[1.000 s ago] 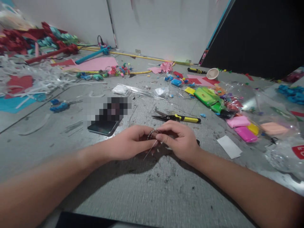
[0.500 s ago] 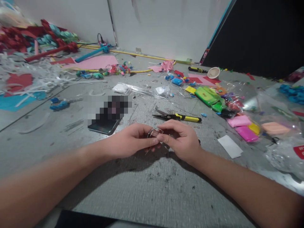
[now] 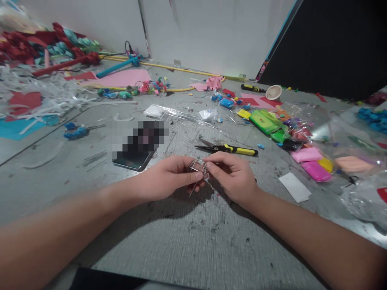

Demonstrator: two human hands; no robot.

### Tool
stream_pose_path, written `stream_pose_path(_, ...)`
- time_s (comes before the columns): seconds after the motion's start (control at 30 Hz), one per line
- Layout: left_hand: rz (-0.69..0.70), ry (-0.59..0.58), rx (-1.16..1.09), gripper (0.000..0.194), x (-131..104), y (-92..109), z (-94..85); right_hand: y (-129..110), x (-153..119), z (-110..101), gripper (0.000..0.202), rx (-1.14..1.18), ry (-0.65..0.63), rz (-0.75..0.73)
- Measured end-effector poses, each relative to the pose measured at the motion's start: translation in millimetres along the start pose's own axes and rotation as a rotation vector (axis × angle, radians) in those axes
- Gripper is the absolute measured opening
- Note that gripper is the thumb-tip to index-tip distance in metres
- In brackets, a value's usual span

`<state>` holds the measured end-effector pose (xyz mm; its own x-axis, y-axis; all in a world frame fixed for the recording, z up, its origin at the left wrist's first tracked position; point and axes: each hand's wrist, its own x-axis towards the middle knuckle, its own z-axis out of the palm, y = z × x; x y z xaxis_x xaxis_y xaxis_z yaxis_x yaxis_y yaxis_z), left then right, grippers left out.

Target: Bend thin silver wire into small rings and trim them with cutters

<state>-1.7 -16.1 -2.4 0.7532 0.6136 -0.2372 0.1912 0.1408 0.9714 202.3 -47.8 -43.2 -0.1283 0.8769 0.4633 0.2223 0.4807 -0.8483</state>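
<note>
Bare hands, 2, meet at mid-view just above a grey wood-grain surface (image 3: 181, 249). Between them: a small wire frame (image 3: 198, 166), rounded and cage-like, made of thin silvery wire; 1 straight end pokes out below it, toward the wearer.

Left hand (image 3: 167, 177): thumb laid along the near side of the frame, fingers curled beneath; grip nearly closed, frame held. Right hand (image 3: 234, 177): thumb and index finger brought together at the frame's right edge, pinching the wire; exact contact of the tips too small to tell.

Just beyond the right hand: yellow-and-black-handled hand tool (image 3: 229, 149), 2 dark tips spread apart; scissors or pliers, cannot tell which. Beyond the left hand: smartphone (image 3: 131, 160), lying flat, upper part pixelated. Farther off, a bundle of straight wires (image 3: 184, 115) lies between 2 white packets.

Right side: folded white paper (image 3: 294, 187), magenta packet (image 3: 316, 171), green packet (image 3: 266, 123). Left side: blue lump (image 3: 75, 131) with wire attached; white paper shreds (image 3: 57, 94) behind it.
</note>
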Motion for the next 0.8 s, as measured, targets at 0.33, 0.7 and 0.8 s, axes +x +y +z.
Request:
stream_pose_path(0.33, 0.042, 0.086, 0.127, 0.027, 0.7, -2.5, 0.3, -6.7, -4.0, 1.7, 0.012, -0.038, 0.045, -0.016)
stream_pose_path(0.7, 0.104, 0.108, 0.236, 0.027, -0.4, -4.0, 4.8, -9.2, -4.3, 2.8, 0.009, -0.157, 0.03, -0.089)
stream_pose_path(0.8, 0.097, 0.123, 0.281, 0.026, -1.1, -2.9, 5.7, -7.6, -4.3, 3.0, 0.008, -0.139, 0.018, -0.066)
